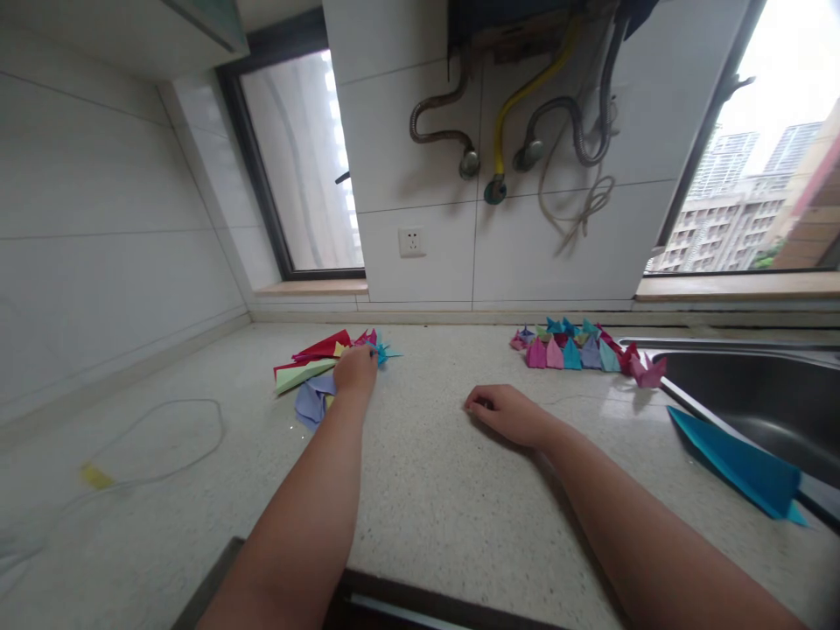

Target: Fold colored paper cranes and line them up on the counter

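Note:
My left hand [356, 372] reaches into a pile of folded paper pieces at the left of the counter. Its fingers are closed and their tips are hidden; a spiky blue folded paper [384, 352] lies right at them. Around the hand are a red paper plane [325, 346], a pale green paper plane [303, 374] and a purple folded paper [313, 400]. My right hand [502, 411] rests on the counter with fingers curled in and nothing visible in them. Beyond it stands a group of small origami pieces [572, 352] in pink, blue, purple and green.
A large blue paper plane [738, 464] lies beside the sink [754, 376] at the right. On the left of the speckled counter [420, 490] is a looped thin white cord [220, 429] with a yellow tag [97, 476]. Pipes and a socket [412, 242] are on the wall.

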Demonstrator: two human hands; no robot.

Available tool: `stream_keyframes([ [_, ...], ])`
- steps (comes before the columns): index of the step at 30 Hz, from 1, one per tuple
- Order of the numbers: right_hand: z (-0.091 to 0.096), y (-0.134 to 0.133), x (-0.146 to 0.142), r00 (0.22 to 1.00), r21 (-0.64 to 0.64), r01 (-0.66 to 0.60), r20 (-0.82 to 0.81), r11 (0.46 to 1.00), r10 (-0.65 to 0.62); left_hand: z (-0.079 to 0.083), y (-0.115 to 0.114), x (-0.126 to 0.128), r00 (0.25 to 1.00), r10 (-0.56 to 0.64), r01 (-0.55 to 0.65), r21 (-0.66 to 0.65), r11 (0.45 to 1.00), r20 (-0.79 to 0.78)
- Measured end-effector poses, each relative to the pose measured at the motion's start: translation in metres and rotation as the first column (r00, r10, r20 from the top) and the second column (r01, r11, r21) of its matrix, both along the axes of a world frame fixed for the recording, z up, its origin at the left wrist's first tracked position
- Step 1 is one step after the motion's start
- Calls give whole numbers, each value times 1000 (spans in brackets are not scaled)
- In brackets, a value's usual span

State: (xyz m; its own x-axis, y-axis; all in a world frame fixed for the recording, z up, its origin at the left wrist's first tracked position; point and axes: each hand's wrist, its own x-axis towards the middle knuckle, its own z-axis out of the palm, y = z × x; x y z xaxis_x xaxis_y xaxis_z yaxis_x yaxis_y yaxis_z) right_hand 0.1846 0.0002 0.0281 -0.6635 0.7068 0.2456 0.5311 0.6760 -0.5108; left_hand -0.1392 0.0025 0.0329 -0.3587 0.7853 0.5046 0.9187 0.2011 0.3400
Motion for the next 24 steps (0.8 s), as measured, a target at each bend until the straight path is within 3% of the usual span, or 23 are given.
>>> stream_keyframes([
  [3,1,-1,0,1000,1,-3,-16,1000,3,9,-2,13,985,-146,134,122,983,89],
  [5,2,-1,-1,998,-5,20,-60,1000,-21,15,-4,26,907,-336,267,270,925,253],
  [7,2,-1,-2,987,-28,71,-143,997,-74,19,-7,44,735,-514,359,389,849,443],
  [10,4,0,-5,930,-121,122,-333,985,-156,24,-16,73,447,-625,460,435,774,640],
  [13,6,-1,-8,840,-301,29,-509,953,-187,26,-26,97,299,-662,551,442,708,688],
  [17,8,-5,-11,778,-436,-119,-600,892,-189,25,-35,113,236,-694,645,424,635,680],
  [24,9,-8,-12,739,-432,-166,-650,887,-178,20,-36,115,250,-735,743,362,563,630],
])
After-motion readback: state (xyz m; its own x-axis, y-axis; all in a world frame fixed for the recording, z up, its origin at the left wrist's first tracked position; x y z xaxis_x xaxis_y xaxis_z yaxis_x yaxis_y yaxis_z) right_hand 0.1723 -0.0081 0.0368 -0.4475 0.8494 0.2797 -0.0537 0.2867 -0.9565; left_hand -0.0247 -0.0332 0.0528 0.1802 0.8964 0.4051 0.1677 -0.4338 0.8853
